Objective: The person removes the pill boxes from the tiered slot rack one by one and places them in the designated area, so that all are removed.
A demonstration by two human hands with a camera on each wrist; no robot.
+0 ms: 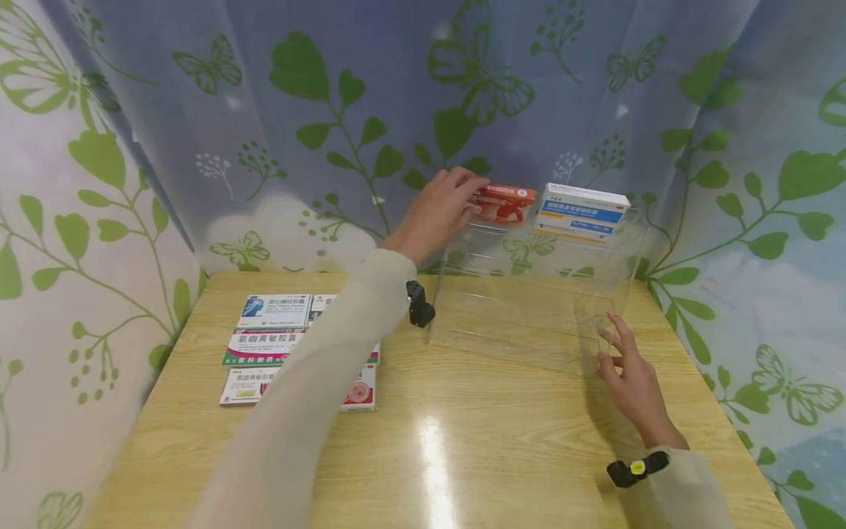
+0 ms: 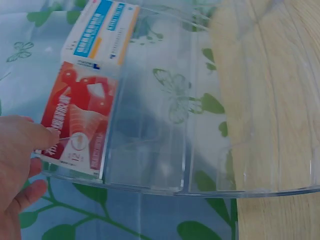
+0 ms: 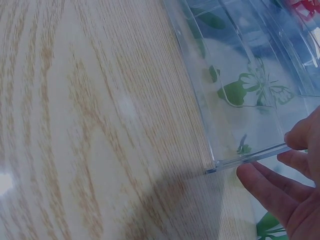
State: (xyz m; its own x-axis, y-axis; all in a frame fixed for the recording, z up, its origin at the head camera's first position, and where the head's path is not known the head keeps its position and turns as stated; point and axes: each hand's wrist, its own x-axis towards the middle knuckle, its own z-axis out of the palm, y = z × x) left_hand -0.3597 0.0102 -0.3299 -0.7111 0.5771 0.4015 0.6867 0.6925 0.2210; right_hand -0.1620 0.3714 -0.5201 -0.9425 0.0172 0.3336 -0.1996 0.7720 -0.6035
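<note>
A clear plastic stepped rack [image 1: 509, 308] stands at the back of the table. On its top tier are a red medicine box [image 1: 501, 207] and, to its right, a white, blue and orange medicine box [image 1: 581, 213], both leaning back. My left hand [image 1: 444, 207] pinches the left end of the red box; in the left wrist view the thumb [image 2: 42, 135] lies over its printed front. Down at the rack's right side, my right hand [image 1: 631, 382] holds the edge of the side panel between thumb and fingers, as the right wrist view shows.
Several flat medicine boxes [image 1: 264, 347] lie in rows on the left of the wooden table [image 1: 502, 448], partly hidden by my left sleeve. Patterned curtains [image 1: 370, 88] hang close behind the rack and along both sides.
</note>
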